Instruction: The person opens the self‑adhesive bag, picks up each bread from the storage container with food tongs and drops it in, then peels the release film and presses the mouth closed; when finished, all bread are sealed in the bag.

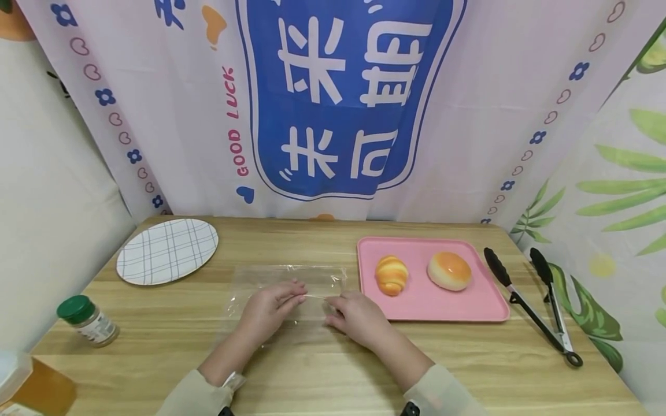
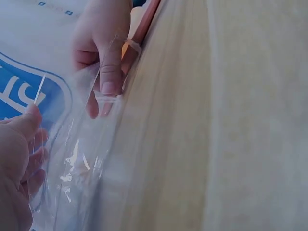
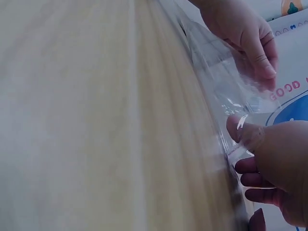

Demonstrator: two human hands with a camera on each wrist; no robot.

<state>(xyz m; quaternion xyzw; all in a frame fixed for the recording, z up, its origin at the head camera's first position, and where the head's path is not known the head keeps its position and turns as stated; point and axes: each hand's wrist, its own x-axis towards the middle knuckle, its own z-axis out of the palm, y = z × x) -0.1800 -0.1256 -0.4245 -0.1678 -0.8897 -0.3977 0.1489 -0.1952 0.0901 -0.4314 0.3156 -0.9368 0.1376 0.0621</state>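
Observation:
A clear plastic bag [image 1: 317, 277] lies over the middle of the table, its film creased and shiny. My left hand [image 1: 273, 306] pinches the bag's edge; in the left wrist view its thumb [image 2: 30, 118] lies against the film. Opposite it, my right hand [image 1: 359, 316] grips the bag too, and a thin taut edge runs between both hands. In the right wrist view the film crosses my right thumb [image 3: 236, 127], with the other fingers loosely bent below. Part of the bag is hidden under the hands and forearms.
Right of the bag, a pink tray [image 1: 416, 309] holds a croissant [image 1: 392, 275] and a round bun [image 1: 450, 271]. Black-tipped tongs [image 1: 541, 318] lie beside it. On the left are a checked plate [image 1: 167, 252], a green-capped spice jar [image 1: 91, 321] and an amber-filled container [image 1: 44, 384].

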